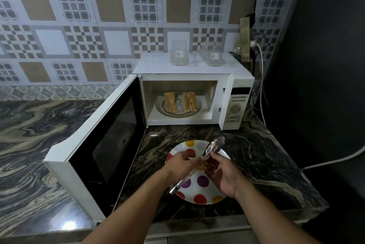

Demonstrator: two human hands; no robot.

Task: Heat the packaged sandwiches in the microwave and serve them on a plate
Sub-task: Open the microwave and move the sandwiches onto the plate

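Observation:
A white microwave [235, 93] stands open on the counter, its door [102, 145] swung out to the left. Two sandwiches, one on the left [171, 102] and one on the right [189, 101], stand on edge on the glass turntable [180, 113] inside. In front lies a white plate [199, 192] with coloured dots, nothing on it. Above the plate both hands hold metal tongs [209, 150]: my left hand [182, 162] grips the middle of them, my right hand [223, 172] the same stretch from the right. The tong tips point toward the microwave.
Two clear plastic sandwich packs, one on the left [179, 54] and one on the right [212, 55], lie on top of the microwave. A white cable [335, 159] runs along the counter's right side to a wall plug. The marbled counter [29, 145] extends far left; its front edge is near my arms.

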